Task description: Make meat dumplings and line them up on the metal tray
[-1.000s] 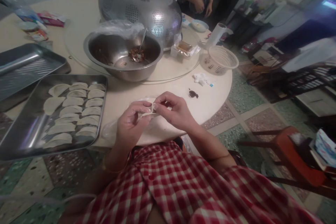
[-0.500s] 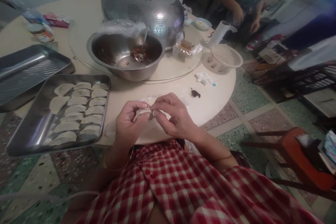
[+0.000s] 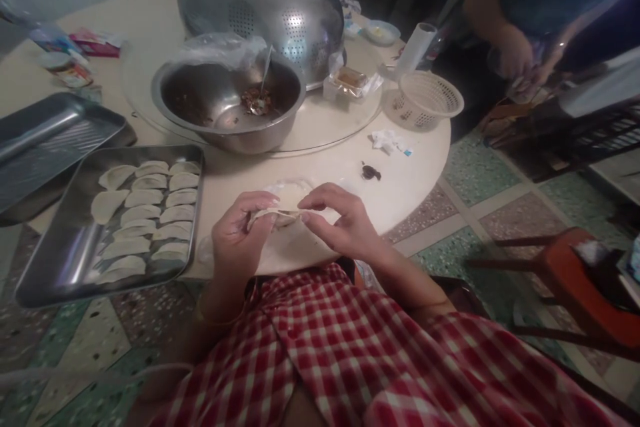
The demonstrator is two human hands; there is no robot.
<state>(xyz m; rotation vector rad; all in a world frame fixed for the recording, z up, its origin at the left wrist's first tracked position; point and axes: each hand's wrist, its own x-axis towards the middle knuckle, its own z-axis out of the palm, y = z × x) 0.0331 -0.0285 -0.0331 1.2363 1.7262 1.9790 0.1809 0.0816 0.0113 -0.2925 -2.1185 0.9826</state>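
A pale dumpling (image 3: 278, 215) sits pinched between both my hands, just above the near edge of the round cream table (image 3: 410, 173). My left hand (image 3: 239, 240) cups it from the left with fingers curled. From the right, my right hand (image 3: 340, 223) presses its top seam with thumb and fingertips. A stack of round wrappers (image 3: 293, 193) lies on the table right behind my hands. Left of my hands stands a steel tray (image 3: 70, 260) holding several folded dumplings (image 3: 145, 213).
A steel bowl (image 3: 227, 107) with a little filling and a spoon sits behind, next to a perforated steel dome lid (image 3: 263, 10). A second tray (image 3: 45, 140) lies far left. A plastic basket (image 3: 425, 100) stands at the right. Another person's arm (image 3: 505, 27) is at upper right. An orange stool (image 3: 575, 287).
My fingers have worked along the dumpling's seam, flattening it; hands sit slightly lower. The other person has moved from the back to the right.
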